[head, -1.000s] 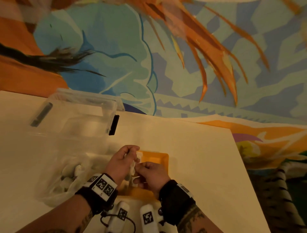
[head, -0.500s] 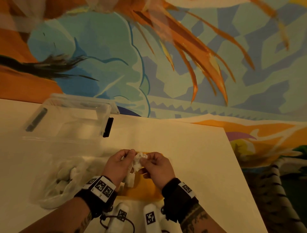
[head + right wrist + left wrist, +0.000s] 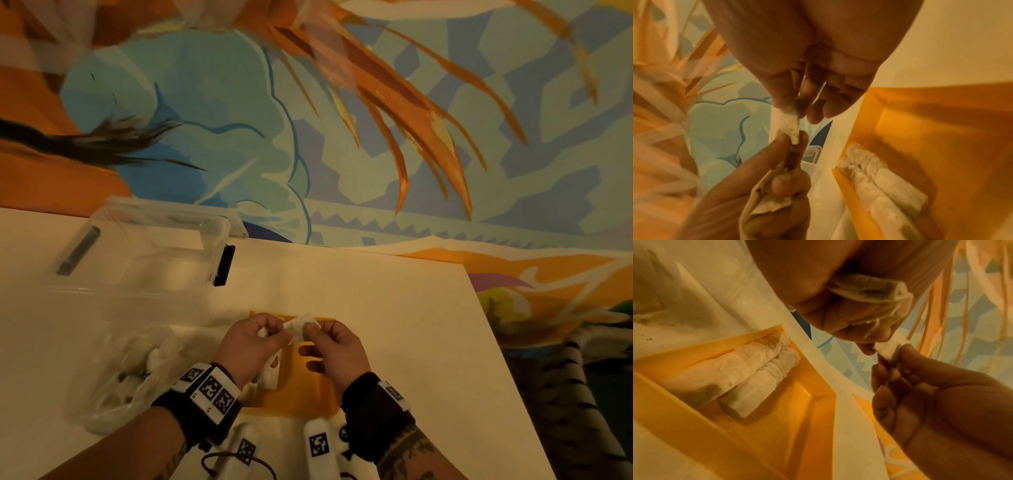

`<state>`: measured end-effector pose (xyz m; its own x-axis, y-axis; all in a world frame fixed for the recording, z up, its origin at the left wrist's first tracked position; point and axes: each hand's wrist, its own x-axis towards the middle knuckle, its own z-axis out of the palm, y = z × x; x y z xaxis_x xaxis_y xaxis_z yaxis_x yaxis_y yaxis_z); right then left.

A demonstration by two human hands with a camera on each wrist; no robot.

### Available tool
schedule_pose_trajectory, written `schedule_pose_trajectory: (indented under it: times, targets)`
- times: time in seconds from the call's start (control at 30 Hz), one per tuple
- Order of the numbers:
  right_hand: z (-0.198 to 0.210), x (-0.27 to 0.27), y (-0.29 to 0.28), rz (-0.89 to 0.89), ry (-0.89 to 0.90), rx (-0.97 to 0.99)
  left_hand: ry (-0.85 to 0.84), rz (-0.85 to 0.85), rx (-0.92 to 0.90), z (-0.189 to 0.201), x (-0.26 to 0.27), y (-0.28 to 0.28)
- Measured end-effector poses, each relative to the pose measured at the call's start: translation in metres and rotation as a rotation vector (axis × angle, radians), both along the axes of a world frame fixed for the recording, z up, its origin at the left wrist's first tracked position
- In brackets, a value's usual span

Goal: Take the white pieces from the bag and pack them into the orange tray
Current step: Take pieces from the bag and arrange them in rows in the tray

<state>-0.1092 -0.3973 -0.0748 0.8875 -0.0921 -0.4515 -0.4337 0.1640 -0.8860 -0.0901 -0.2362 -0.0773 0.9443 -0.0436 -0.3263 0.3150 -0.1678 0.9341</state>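
Note:
Both hands hover over the orange tray [image 3: 308,390]. My left hand [image 3: 274,330] and right hand [image 3: 313,330] pinch opposite ends of one small white piece [image 3: 301,327] [image 3: 890,348] [image 3: 786,125]. My left hand also holds a second white piece [image 3: 869,287] [image 3: 768,206] tucked in its curled fingers. Several white pieces [image 3: 748,374] [image 3: 879,178] lie side by side along one wall of the orange tray [image 3: 797,418] [image 3: 920,129]. The clear bag [image 3: 137,370] with more white pieces lies on the table left of my left wrist.
A clear plastic box [image 3: 147,253] with a black latch [image 3: 224,265] stands at the back left of the table [image 3: 376,325]. The table's right edge runs diagonally at the right. White marker-tagged devices [image 3: 318,445] sit under my wrists.
Both hands have lifted and moved toward the tray's far edge. The white piece now sits pinched between the two hands' fingertips rather than low over the tray.

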Motion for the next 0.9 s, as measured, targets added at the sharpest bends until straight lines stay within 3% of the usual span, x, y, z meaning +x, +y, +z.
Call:
schedule_pose_trajectory:
  times: [0.13,0.33,0.57,0.7,0.9]
  targets:
    - [0.003,0.002,-0.004,0.025,-0.133,-0.201,-0.026,-0.064,0.031,0.002,-0.001,-0.001]
    - [0.008,0.01,-0.004,0.25,-0.264,-0.591,-0.084,-0.06,0.05,-0.009,0.002,0.009]
    - [0.005,0.013,0.012,0.3,-0.307,-0.492,-0.038,-0.015,0.031,-0.018,-0.003,0.023]
    - [-0.003,0.016,0.02,0.35,-0.337,-0.585,-0.058,-0.01,-0.001,-0.021,-0.008,0.028]
    - [-0.018,0.017,0.033,0.402,-0.284,-0.544,-0.053,0.049,0.011,-0.026,-0.013,0.038]
